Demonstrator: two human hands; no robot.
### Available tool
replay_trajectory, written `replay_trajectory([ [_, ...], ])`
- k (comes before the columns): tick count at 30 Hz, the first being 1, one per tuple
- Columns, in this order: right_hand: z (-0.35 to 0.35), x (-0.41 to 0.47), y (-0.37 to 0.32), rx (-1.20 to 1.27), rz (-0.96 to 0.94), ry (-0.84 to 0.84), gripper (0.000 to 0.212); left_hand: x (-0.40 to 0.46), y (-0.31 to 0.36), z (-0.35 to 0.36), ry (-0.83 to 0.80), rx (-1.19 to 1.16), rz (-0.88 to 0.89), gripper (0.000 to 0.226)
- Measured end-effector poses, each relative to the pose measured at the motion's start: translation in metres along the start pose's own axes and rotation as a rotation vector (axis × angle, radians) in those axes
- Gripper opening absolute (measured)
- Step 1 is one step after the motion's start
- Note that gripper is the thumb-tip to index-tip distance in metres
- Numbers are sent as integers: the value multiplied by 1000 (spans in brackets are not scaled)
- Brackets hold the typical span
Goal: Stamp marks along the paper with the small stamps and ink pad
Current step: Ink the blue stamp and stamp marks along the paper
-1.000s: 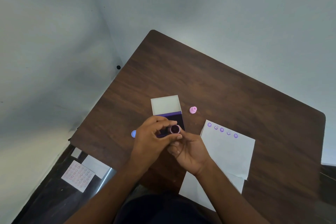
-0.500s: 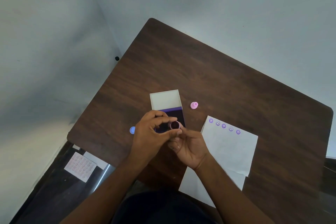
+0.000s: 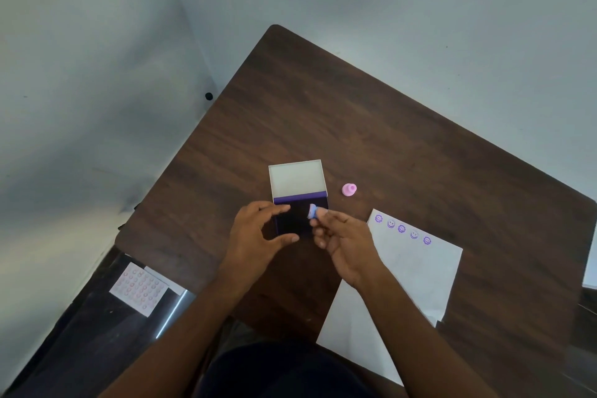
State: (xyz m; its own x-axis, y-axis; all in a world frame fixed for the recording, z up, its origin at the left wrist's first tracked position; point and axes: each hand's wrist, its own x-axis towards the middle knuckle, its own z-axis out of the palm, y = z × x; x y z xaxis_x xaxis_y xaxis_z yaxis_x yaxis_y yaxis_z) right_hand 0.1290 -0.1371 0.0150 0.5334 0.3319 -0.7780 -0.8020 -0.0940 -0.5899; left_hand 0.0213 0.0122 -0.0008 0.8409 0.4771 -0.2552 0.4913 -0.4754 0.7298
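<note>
While right hand [image 3: 347, 241] pinches stamp [image 3: 312, 211], paper [image 3: 416, 263] nears table edge [image 3: 533, 171].

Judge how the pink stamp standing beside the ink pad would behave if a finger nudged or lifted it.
The pink stamp is small next to the hands, so probably very light. It seems to rest on a flared base, so a low nudge would likely slide it across the smooth table, while a higher push might tip it. Its round body could then roll.

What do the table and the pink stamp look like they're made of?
Table: wood or wood-look laminate, likely matte; dark brown streaked grain, no glare. Pink stamp: probably moulded plastic; uniform pastel colour, smooth rounded shape, though too small to be sure.
</note>
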Motion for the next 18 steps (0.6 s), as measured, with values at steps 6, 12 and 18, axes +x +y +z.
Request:
replay_trajectory([
  [6,10,19,11,-987,-373,295,34,7,-21,15,-65,312,-32,82],
  [12,23,27,19,-1285,-443,178,35,14,-26,24,-105,379,-40,89],
  [18,28,33,34,-1510,-469,32,46,16,-25,25,-78,381,-27,87],
])
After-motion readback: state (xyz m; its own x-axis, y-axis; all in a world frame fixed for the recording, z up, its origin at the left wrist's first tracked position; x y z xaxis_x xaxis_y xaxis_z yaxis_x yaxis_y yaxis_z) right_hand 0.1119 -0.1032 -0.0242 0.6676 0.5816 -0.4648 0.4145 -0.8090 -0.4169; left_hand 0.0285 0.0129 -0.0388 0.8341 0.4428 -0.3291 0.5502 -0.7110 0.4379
